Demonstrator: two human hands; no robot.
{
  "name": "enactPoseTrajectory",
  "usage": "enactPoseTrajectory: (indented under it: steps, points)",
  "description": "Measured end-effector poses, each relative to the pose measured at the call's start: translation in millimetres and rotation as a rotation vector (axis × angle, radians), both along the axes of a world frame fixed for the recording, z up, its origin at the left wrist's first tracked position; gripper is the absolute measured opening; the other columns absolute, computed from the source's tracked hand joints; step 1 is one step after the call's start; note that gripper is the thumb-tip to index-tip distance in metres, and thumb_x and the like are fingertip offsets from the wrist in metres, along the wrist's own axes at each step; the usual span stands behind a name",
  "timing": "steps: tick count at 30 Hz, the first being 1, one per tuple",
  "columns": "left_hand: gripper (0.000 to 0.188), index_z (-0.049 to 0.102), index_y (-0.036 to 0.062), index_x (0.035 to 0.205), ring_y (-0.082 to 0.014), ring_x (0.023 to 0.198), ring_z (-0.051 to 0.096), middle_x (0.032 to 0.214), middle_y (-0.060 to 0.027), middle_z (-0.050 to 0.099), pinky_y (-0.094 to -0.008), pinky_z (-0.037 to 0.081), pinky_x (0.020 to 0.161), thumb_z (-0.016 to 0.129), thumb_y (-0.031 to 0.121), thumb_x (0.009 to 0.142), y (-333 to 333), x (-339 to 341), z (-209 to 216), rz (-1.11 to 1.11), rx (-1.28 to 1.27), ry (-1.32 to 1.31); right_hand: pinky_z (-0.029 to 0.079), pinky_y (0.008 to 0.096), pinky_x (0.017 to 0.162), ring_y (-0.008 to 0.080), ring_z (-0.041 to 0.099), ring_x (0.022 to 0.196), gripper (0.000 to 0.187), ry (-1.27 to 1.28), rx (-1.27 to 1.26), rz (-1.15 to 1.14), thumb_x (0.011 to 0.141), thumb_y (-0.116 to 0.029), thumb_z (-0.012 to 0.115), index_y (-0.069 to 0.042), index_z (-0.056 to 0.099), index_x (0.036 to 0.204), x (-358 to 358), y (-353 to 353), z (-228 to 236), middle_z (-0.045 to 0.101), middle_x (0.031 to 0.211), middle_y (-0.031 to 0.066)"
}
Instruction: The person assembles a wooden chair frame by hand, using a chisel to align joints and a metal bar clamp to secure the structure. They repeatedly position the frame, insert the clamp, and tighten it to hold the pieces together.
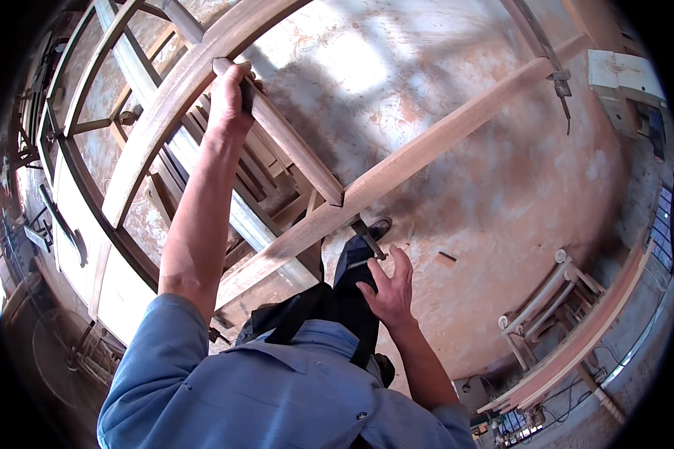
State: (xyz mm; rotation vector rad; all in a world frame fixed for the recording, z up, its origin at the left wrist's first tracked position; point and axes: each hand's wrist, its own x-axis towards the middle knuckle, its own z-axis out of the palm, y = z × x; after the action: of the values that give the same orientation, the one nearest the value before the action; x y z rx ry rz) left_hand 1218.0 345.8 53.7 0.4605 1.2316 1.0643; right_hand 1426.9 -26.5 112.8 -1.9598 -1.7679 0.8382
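My left hand [232, 97] is wrapped round the upper end of a short wooden crosspiece [296, 150], close to a curved wooden rail [168, 105]. The crosspiece's pointed lower end meets a long straight wooden rail [427, 142] that runs up to the right. Below that joint, a metal clamp screw [367, 238] sticks out from under the rail. My right hand [393, 292] is just beside the screw's end, thumb and fingers spread apart. Whether a fingertip touches the screw cannot be made out. A second clamp [560, 84] sits on the rail's far right end.
More curved frame pieces [90, 67] stand at the left. Several wooden strips [258, 161] lie beneath the frame. A small wood offcut [447, 257] is on the stained floor [464, 314]. At the lower right are a small wooden frame [550, 299] and long stacked boards [577, 340].
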Motion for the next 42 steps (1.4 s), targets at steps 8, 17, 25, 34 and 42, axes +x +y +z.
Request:
enactPoseTrajectory:
  steps: [8,17,25,34,42]
  points:
    - [0.017,0.051,0.002,0.093,-0.0201,0.062,0.056,0.073,-0.0084,0.054,-0.0365,0.052,0.058,0.058,0.013,0.082,0.7,-0.2,-3.2,0.036,-0.026,-0.012,0.042,0.0402,0.096,0.0338,0.053,0.111,0.022,0.241,-0.006,-0.205,0.076,-0.001,0.067,-0.003,0.064,0.098,-3.4,2.7,-26.0,0.051,0.123,0.0203]
    - [0.017,0.051,0.0016,0.089,-0.0222,0.06,0.056,0.07,-0.0096,0.054,-0.0377,0.052,0.059,0.057,0.016,0.083,0.9,-7.7,-11.2,0.005,-0.027,0.037,0.045,0.0408,0.092,0.0307,0.058,0.105,0.016,1.82,-0.216,-0.847,0.095,-0.01,0.046,-0.004,0.057,0.104,-30.1,-11.9,-21.8,0.06,0.108,0.0182]
    - [0.014,0.051,0.0024,0.086,-0.023,0.059,0.055,0.069,-0.0102,0.053,-0.039,0.052,0.061,0.059,0.013,0.081,3.4,-4.5,-7.9,-0.006,-0.016,-0.008,0.042,0.0401,0.099,0.0315,0.048,0.123,0.056,1.25,-0.052,-0.693,0.082,0.001,0.061,-0.008,0.041,0.134,-37.2,-0.5,18.4,0.051,0.127,0.0191]
    - [0.014,0.052,0.0013,0.084,-0.0215,0.059,0.054,0.069,-0.009,0.052,-0.0388,0.051,0.058,0.057,0.014,0.081,3.3,-5.8,-9.9,-0.006,-0.004,-0.026,0.051,0.03,0.063,0.0249,0.064,0.066,0.019,0.714,-0.164,-0.833,0.09,-0.018,0.057,0.001,0.061,0.092,5.9,26.8,-12.2,0.066,0.087,0.0138]
    - [0.011,0.052,0.0025,0.081,-0.0213,0.06,0.053,0.069,-0.0095,0.051,-0.0379,0.05,0.063,0.059,0.012,0.08,3.2,-0.3,-7.4,0.001,-0.005,-0.07,0.047,0.0308,0.048,0.0238,0.062,0.058,0.031,1.384,-0.719,-1.106,0.099,-0.025,0.042,0.001,0.052,0.111,25.8,40.8,-63.2,0.06,0.071,0.0122]
